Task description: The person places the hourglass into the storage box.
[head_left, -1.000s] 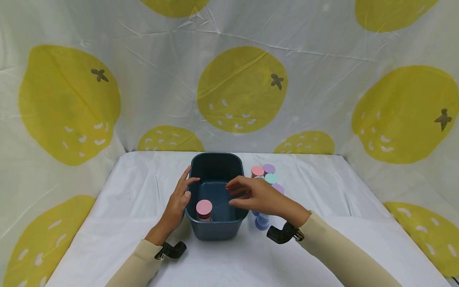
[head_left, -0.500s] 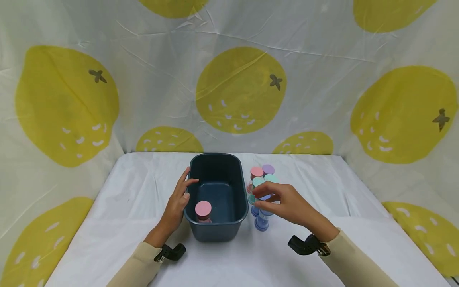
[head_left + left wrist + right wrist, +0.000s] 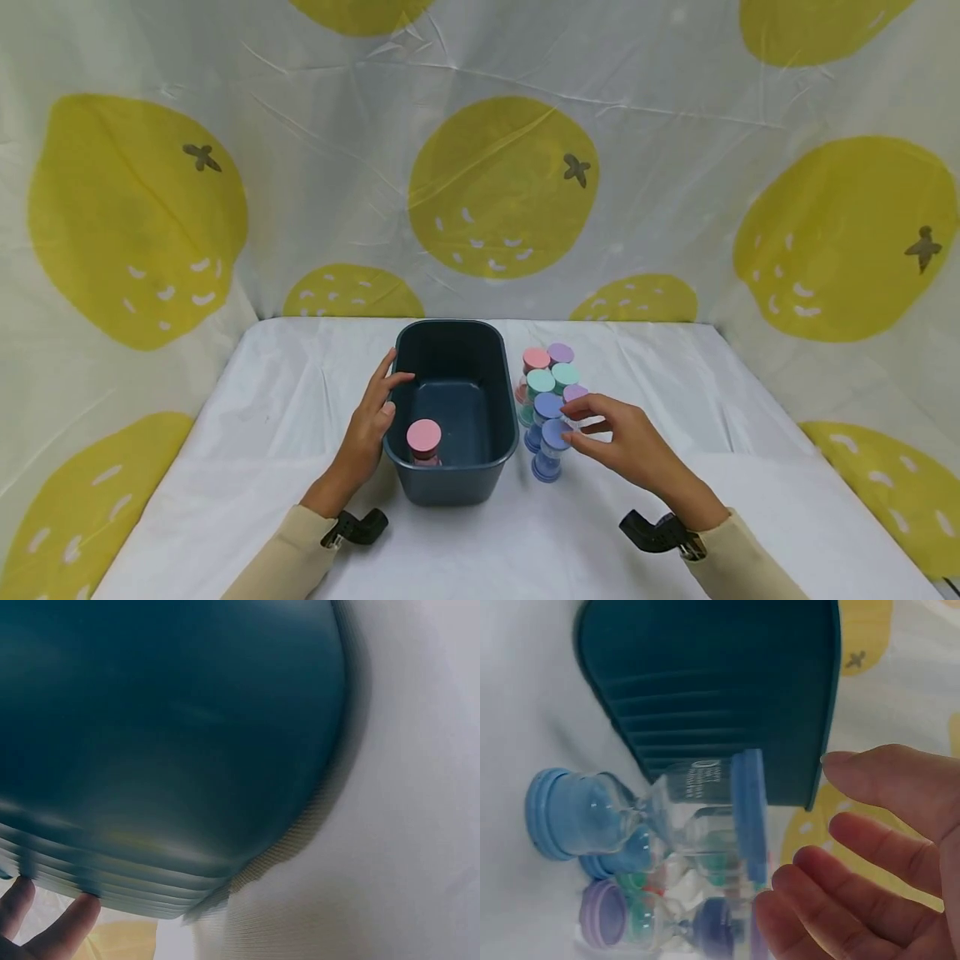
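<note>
A dark teal plastic bin (image 3: 450, 485) stands on the white cloth, and a pink-capped sand timer (image 3: 425, 437) is upright inside it near the front left. My left hand (image 3: 366, 437) rests on the bin's left rim with extended fingers; in the left wrist view its fingertips (image 3: 79, 911) touch the bin's wall. Right of the bin, a blue sand timer (image 3: 547, 467) stands at the front of a cluster. Beside its cap is my right hand (image 3: 633, 446), thumb and fingers spread apart. The right wrist view shows a gap between these fingers (image 3: 817, 877) and the clear-bodied blue timer (image 3: 596, 814).
Behind the front timer stand another blue timer (image 3: 547, 406), green-capped timers (image 3: 540, 382), a pink one (image 3: 536, 359) and purple ones (image 3: 560, 353), close together. A pale lemon-print cloth (image 3: 660, 100) hangs behind and at both sides of the white-covered table (image 3: 600, 550).
My right hand has moved from over the bin rightward, past the green and blue timers, to the right side of the front blue timer. The left hand stays on the bin.
</note>
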The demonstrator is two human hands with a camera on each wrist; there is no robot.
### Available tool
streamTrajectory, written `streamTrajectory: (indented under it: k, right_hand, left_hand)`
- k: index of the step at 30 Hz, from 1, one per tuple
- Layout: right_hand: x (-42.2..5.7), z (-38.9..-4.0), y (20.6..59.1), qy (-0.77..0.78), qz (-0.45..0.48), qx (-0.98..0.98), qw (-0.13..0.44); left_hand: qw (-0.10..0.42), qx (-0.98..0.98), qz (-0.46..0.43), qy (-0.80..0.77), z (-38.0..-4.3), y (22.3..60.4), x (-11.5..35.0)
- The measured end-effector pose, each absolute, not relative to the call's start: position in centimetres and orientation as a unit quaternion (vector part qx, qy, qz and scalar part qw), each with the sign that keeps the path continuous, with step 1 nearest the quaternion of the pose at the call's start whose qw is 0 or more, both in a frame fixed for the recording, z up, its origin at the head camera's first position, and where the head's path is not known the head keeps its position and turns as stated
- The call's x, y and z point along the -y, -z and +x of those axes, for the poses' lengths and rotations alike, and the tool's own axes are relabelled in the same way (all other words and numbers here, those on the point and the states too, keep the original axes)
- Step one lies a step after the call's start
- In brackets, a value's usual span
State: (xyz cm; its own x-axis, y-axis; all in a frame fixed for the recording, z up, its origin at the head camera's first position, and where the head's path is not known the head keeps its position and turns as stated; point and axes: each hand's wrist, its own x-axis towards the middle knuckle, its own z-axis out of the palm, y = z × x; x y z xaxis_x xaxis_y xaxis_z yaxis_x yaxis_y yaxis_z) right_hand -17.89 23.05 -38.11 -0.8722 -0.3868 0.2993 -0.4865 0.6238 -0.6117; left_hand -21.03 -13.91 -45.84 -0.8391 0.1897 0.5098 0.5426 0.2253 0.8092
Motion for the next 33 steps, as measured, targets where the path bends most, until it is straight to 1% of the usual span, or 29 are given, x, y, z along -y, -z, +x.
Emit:
streamTrajectory:
  k: [7, 13, 16, 22, 27, 33]
  right_hand:
    - [-22.7, -17.8, 39.6, -0.351, 0.217, 0.909, 0.054]
    - [-22.3, -17.8, 40.1, -0.354, 0.206, 0.911, 0.049]
    - [-22.2, -17.7, 40.2, -0.355, 0.2, 0.912, 0.047]
    - [-22.4, -17.7, 40.2, -0.361, 0.203, 0.908, 0.063]
    - [-22.6, -17.4, 40.2, -0.361, 0.194, 0.911, 0.055]
    - [-22.6, -17.0, 39.0, -0.358, 0.212, 0.906, 0.072]
  left_hand:
    - [0.153, 0.769, -0.242, 0.571, -21.1, 45.9, 14.0]
    - [0.155, 0.767, -0.242, 0.573, -21.3, 45.8, 14.0]
    - [0.155, 0.769, -0.244, 0.57, -21.2, 45.9, 14.0]
    - [0.155, 0.762, -0.246, 0.579, -21.3, 45.9, 13.8]
    - [0.151, 0.768, -0.242, 0.574, -21.2, 46.0, 13.8]
    - [0.146, 0.761, -0.24, 0.585, -21.1, 45.9, 13.9]
